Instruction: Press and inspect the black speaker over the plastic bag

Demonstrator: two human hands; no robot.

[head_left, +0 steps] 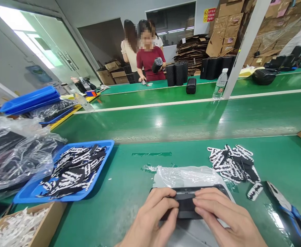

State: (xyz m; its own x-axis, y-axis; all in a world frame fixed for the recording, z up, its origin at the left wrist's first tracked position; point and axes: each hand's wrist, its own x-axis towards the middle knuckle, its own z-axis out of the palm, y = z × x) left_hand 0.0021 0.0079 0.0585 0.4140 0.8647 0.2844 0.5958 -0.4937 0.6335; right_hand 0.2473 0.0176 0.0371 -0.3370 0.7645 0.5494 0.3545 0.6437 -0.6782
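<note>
A long black plastic casing (186,214) lies on a sheet of clear plastic film (188,173) at the front of the bench. My left hand (157,212) grips its left part, with the fingertips pressed on the casing's face. From the other side my right hand (218,211) grips it in the same way, fingers bent and close together. A dark flat strip shows between the two sets of fingertips; whether it is a separate piece I cannot tell. To the right is a pile of black-and-white strips (234,163), with one loose strip (255,191) nearer my right hand.
Blue-handled pliers (285,206) lie at right. A blue tray (110,151) of similar strips and a cardboard box (55,219) of white scraps stand at left. Beyond the green conveyor (152,120), a person in red (150,58) holds a black mesh-like object. A bottle (220,85) stands there.
</note>
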